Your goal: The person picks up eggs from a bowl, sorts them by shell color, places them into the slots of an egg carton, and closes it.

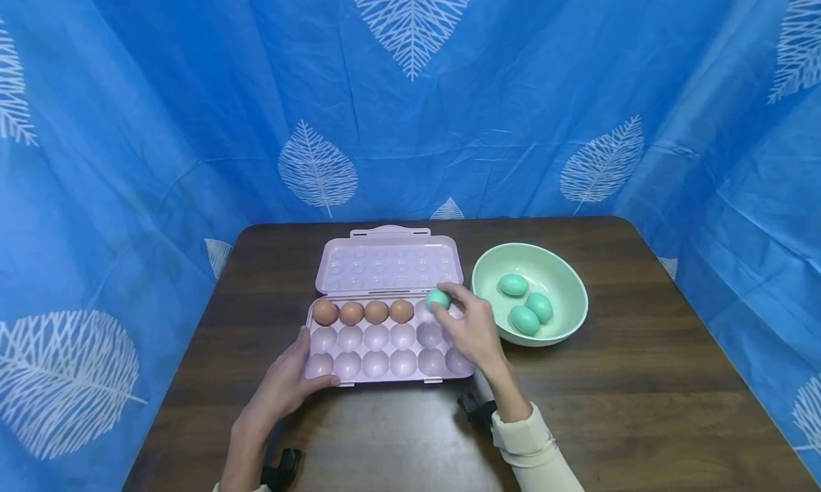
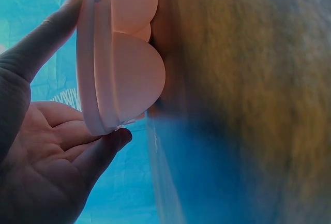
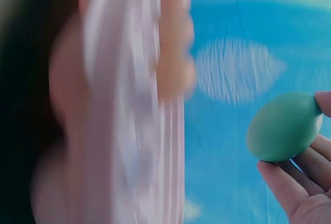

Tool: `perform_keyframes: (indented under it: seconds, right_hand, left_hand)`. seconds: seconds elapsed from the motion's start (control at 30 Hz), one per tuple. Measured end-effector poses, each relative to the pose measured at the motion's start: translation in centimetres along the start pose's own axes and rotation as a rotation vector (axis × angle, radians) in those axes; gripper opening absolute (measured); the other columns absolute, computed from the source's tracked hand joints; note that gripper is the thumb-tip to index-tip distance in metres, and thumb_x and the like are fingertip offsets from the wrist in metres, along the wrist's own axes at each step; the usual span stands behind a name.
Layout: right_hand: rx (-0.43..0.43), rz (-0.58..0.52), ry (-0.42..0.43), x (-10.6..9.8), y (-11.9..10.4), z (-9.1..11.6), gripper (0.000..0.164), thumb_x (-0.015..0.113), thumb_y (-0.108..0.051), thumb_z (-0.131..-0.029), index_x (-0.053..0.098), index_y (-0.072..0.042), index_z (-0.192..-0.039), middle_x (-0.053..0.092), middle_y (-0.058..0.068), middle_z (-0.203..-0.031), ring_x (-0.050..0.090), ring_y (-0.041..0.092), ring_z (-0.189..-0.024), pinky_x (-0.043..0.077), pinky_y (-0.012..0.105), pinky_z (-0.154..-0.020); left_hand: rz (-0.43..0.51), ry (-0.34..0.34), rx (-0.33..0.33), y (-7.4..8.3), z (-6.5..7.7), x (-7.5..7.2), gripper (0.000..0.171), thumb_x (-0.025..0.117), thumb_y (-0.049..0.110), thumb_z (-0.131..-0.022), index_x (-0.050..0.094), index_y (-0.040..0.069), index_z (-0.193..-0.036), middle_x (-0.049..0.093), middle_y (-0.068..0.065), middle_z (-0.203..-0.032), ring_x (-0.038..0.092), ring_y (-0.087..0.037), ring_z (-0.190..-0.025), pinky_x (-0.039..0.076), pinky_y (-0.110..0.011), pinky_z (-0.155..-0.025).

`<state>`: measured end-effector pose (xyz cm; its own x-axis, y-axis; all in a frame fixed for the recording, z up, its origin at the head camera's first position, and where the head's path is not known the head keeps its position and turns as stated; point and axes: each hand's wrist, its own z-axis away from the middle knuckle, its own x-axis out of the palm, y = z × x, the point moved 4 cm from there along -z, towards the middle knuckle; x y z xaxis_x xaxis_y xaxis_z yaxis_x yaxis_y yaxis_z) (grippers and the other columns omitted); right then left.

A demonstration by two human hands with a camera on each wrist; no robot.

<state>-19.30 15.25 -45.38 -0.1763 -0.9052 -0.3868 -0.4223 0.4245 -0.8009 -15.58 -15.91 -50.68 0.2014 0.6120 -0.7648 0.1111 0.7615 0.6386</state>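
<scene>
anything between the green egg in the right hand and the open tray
Nothing visible. The right hand pinches the green egg over the far row of the tray; the lid is open, and four brown eggs lie farther left. The hand partly hides that row's right end.

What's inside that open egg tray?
Four brown eggs sit in the back row of the egg tray, from its left end. The right hand, pinching a green egg, partly covers that row's far right end, so what's there cannot be fully seen.
</scene>
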Motion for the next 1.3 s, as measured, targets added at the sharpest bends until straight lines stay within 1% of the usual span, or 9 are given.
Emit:
perform_keyframes:
  seconds: [0.13,0.27,0.4,0.53,0.67,0.8,0.97,1.13,1.3]
  right_hand:
    - [0.014,-0.148,-0.121,4.1,-1.7,0.9,0.028,0.074,-0.006,-0.086,0.069,0.004,-0.113,0.071,0.014,-0.108,0.067,0.027,-0.104,0.052,0.038,-0.092]
    - [0.096,-0.359,-0.238,8.1,-3.0,1.9,0.03,0.07,-0.004,-0.09,0.066,0.007,-0.118,0.066,0.018,-0.113,0.064,0.027,-0.107,0.05,0.036,-0.096]
    - [0.124,-0.427,-0.291,10.8,-4.9,2.3,0.031,0.067,0.003,-0.09,0.062,0.014,-0.118,0.064,0.025,-0.116,0.062,0.034,-0.109,0.049,0.041,-0.097]
    - [0.108,-0.393,-0.295,12.3,-6.5,2.2,0.028,0.065,0.009,-0.088,0.062,0.016,-0.114,0.064,0.029,-0.113,0.062,0.039,-0.109,0.049,0.047,-0.095]
    - [0.104,-0.359,-0.304,14.5,-5.3,2.3,0.029,0.066,0.008,-0.088,0.062,0.015,-0.116,0.065,0.028,-0.114,0.062,0.038,-0.11,0.049,0.045,-0.096]
    - [0.088,-0.308,-0.309,16.7,-3.3,2.4,0.031,0.068,0.0,-0.089,0.064,0.009,-0.119,0.068,0.02,-0.115,0.064,0.027,-0.109,0.049,0.034,-0.098]
    - [0.023,-0.169,-0.348,18.1,-2.7,2.3,0.032,0.068,-0.012,-0.092,0.065,0.001,-0.121,0.069,0.009,-0.115,0.063,0.012,-0.102,0.049,0.025,-0.093]
    - [-0.058,-0.069,-0.385,18.9,-3.2,2.1,0.031,0.063,-0.012,-0.096,0.063,0.0,-0.125,0.068,0.011,-0.116,0.063,0.018,-0.103,0.047,0.028,-0.095]
    - [-0.179,0.111,-0.366,19.4,-3.4,2.2,0.026,0.061,-0.014,-0.097,0.063,-0.004,-0.121,0.07,0.008,-0.1,0.065,0.022,-0.088,0.05,0.032,-0.085]
  left_hand:
    - [0.011,0.02,0.029,0.0,0.0,0.0,0.115,0.083,0.045,-0.076,0.017,-0.013,-0.151,0.022,-0.033,-0.155,0.029,-0.048,-0.139,0.028,-0.058,-0.109]
    - [0.011,0.027,0.033,-0.1,0.0,0.0,0.113,0.083,0.043,-0.077,0.018,-0.013,-0.15,0.023,-0.033,-0.154,0.03,-0.048,-0.139,0.029,-0.058,-0.109]
    - [0.003,0.033,0.039,-0.2,-0.1,-0.1,0.111,0.083,0.042,-0.078,0.02,-0.015,-0.149,0.023,-0.034,-0.153,0.032,-0.049,-0.137,0.031,-0.059,-0.107]
    - [0.01,0.023,0.036,-0.2,-0.2,0.0,0.112,0.081,0.045,-0.079,0.019,-0.013,-0.151,0.022,-0.033,-0.154,0.031,-0.049,-0.138,0.031,-0.061,-0.107]
    - [0.019,0.0,0.022,-0.2,-0.1,0.2,0.113,0.08,0.047,-0.079,0.017,-0.012,-0.152,0.02,-0.033,-0.155,0.028,-0.049,-0.139,0.029,-0.061,-0.108]
    - [0.026,0.002,0.03,-0.2,-0.1,0.3,0.111,0.08,0.046,-0.08,0.018,-0.012,-0.151,0.019,-0.033,-0.155,0.026,-0.048,-0.14,0.028,-0.06,-0.109]
    - [0.027,0.022,0.059,-0.2,-0.1,0.1,0.113,0.08,0.048,-0.078,0.019,-0.012,-0.151,0.022,-0.034,-0.154,0.028,-0.047,-0.14,0.03,-0.059,-0.108]
    - [0.036,0.032,0.06,-0.4,0.0,0.0,0.114,0.079,0.051,-0.078,0.019,-0.011,-0.152,0.022,-0.032,-0.155,0.027,-0.046,-0.14,0.029,-0.059,-0.108]
    - [0.047,0.001,0.011,-0.6,-0.2,-0.1,0.111,0.081,0.042,-0.08,0.014,-0.008,-0.153,0.021,-0.03,-0.156,0.025,-0.044,-0.142,0.026,-0.057,-0.11]
